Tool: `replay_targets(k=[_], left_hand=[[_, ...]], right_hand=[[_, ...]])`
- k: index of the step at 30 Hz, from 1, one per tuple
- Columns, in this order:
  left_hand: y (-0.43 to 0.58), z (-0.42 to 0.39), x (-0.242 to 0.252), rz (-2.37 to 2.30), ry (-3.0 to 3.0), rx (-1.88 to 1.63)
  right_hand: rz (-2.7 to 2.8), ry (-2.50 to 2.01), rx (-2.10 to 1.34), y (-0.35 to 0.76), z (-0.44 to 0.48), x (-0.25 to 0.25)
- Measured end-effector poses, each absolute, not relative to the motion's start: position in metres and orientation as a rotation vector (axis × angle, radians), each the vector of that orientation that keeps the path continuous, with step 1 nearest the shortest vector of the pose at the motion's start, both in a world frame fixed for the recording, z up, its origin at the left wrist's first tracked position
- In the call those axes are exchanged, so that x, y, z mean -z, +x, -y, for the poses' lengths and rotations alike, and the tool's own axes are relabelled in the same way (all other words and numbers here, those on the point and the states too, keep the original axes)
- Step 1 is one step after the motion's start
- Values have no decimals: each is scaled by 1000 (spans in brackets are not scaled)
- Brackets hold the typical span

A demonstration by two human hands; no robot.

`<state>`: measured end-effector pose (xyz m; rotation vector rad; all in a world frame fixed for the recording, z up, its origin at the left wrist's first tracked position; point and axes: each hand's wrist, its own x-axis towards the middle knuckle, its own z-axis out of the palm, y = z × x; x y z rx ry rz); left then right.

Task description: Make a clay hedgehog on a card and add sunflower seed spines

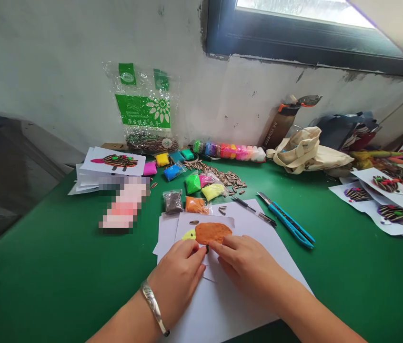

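Observation:
A flattened orange clay body [214, 233] with a yellow clay head [189, 234] lies on a white card [183, 221], over larger white sheets [230, 305]. A small dark piece [207, 249] shows below the body, between my fingertips. My left hand [180, 269], with a silver bracelet at the wrist, rests on the card, fingers bent together beside the dark piece; anything in its grip is hidden. My right hand [246, 259] reaches in from the right, index finger extended to the orange body's lower edge. A single sunflower seed [194, 222] lies above the yellow head.
Bags of coloured clay [196, 205] and loose sunflower seeds [228, 176] lie behind the sheets. To the right are a pen [253, 210] and a blue utility knife [287, 220]. Seed-covered cards [112, 162] are stacked left, others [394, 190] right. A bottle [282, 124] leans at the wall.

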<state>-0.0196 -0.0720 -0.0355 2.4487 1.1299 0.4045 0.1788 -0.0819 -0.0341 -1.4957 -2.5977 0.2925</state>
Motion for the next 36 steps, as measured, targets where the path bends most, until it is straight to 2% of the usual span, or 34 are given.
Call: replay_targets(k=[14, 23, 36], left_hand=[[-18, 72, 37, -1153, 2473, -393], [-19, 70, 35, -1135, 2449, -381], [-20, 70, 37, -1128, 2451, -408]], right_hand=[[2642, -1456, -217, 176, 85, 42], [2517, -1524, -441, 180, 81, 26], [2562, -1507, -403, 180, 80, 32]])
